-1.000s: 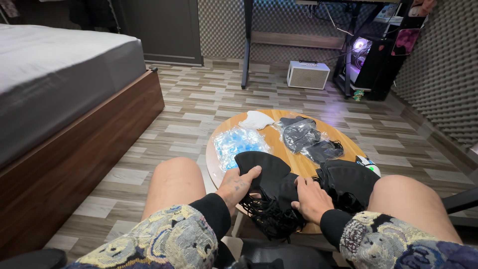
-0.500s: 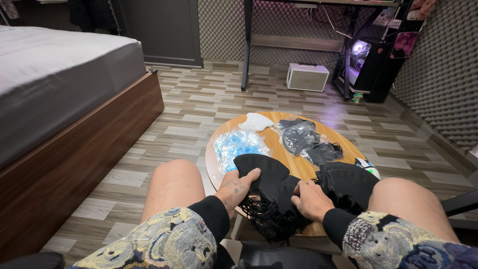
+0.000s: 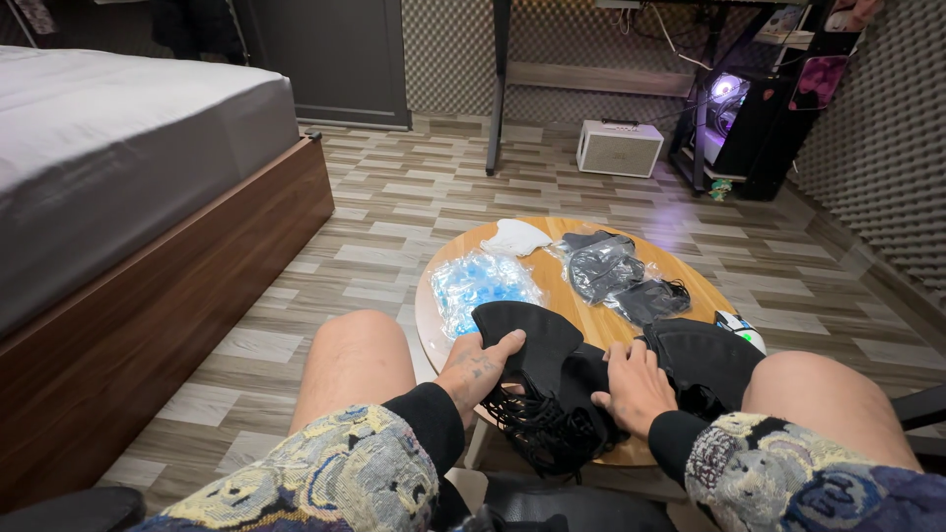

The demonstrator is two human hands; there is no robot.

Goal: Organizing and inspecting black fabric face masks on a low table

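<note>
The left hand point(image 3: 478, 363) is lying open, thumb hooked over the black mask stack point(image 3: 537, 379) to pin it at the near edge of the round worktop point(image 3: 581, 305). The right hand point(image 3: 636, 384) is pressing flat, fingers spread, steadying the stack beside the blue packet point(image 3: 478, 286).

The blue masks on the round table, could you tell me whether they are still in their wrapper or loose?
Still wrapped: the blue masks lie in a clear, shiny plastic pack on the round table, apart from both hands.
</note>
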